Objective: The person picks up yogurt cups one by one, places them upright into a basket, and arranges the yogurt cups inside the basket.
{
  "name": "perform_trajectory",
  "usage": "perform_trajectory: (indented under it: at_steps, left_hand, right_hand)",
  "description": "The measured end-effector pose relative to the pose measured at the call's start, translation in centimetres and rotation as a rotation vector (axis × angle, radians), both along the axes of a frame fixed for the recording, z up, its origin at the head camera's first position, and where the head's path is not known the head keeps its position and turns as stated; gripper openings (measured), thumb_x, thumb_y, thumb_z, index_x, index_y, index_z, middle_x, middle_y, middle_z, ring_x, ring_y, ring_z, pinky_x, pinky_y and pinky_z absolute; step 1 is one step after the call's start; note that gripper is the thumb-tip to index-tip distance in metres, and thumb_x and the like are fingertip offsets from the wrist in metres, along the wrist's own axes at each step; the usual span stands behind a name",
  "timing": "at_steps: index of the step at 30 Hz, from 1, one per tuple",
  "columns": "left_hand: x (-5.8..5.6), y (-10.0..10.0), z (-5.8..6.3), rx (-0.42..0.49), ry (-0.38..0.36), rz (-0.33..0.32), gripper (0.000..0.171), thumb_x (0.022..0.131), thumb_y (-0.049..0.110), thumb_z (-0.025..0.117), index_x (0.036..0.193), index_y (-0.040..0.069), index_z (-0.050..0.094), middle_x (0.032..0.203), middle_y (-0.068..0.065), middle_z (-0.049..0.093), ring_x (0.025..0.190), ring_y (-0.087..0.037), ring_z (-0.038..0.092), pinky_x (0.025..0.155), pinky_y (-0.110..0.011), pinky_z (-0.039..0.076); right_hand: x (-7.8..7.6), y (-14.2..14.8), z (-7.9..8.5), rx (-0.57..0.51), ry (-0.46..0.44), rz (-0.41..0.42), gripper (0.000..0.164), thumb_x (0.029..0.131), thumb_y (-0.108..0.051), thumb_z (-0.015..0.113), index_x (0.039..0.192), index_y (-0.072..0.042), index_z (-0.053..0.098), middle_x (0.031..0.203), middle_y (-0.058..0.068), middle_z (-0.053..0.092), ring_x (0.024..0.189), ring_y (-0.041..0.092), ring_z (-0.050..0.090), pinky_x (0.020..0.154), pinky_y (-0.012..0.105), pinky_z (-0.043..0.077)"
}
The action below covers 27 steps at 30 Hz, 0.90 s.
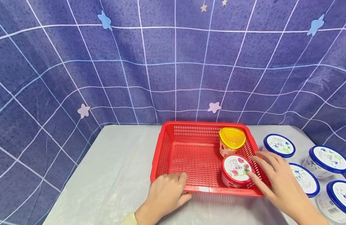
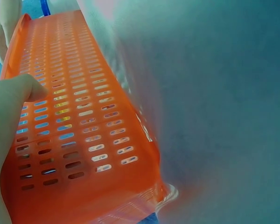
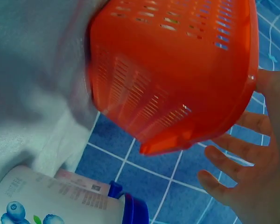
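A red slotted plastic basket (image 1: 192, 162) stands on the table. My left hand (image 1: 167, 192) grips its front rim, left of the middle, with the fingers over the edge and the thumb against the outer wall, as the left wrist view also shows. At the basket's front right corner hovers my right hand (image 1: 284, 182), fingers spread and relaxed. Its thumb overlaps the lid of a red-rimmed tub (image 1: 237, 168) with a strawberry print. Behind that tub, a tub with a yellow lid (image 1: 232, 139) sits at the basket's right side.
Several tubs with blue-rimmed lids, such as the far one (image 1: 279, 145) and the near one (image 1: 340, 200), stand right of the basket. One tub (image 3: 60, 200) bears a blueberry print. A purple grid-patterned cloth (image 1: 173, 75) hangs behind the grey-white table (image 1: 116, 162).
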<state>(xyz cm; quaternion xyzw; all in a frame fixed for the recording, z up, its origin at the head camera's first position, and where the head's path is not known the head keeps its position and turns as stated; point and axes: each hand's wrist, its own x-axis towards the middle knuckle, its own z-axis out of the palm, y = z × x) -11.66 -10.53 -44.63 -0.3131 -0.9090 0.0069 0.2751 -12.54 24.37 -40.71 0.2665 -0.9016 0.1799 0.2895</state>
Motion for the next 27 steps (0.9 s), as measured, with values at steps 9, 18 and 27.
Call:
perform_trajectory:
  at_steps: [9,18,27]
  left_hand:
    - [0.0,0.1,-0.1,0.005,0.004,-0.002,0.054,0.069,0.061,0.078,0.073,0.018,0.046,0.052,0.011,0.035,0.042,-0.006,0.029,0.039,-0.023,0.023]
    - [-0.1,-0.1,-0.2,0.005,0.015,-0.001,0.053,0.070,0.062,0.076,0.074,0.017,0.048,0.053,0.010,0.036,0.043,-0.007,0.030,0.039,-0.023,0.024]
    - [-0.1,0.0,-0.2,0.010,0.013,-0.012,0.052,0.070,0.062,0.077,0.074,0.018,0.049,0.053,0.011,0.038,0.043,-0.006,0.030,0.039,-0.022,0.023]
  right_hand:
    - [0.2,2.7,0.2,-0.080,0.031,-0.091,0.054,0.079,-0.031,0.077,0.123,-0.004,0.064,0.128,0.021,0.056,0.120,0.044,0.045,0.108,0.056,0.027]
    - [-0.3,4.9,-0.3,-0.085,0.034,-0.236,0.059,0.079,-0.031,0.079,0.125,-0.001,0.058,0.124,0.028,0.053,0.113,0.053,0.043,0.087,0.072,0.028]
    - [-0.5,5.8,-1.2,-0.017,-0.082,-0.361,0.066,0.081,-0.046,0.076,0.127,-0.004,0.055,0.131,0.030,0.048,0.117,0.057,0.037,0.095,0.077,0.021]
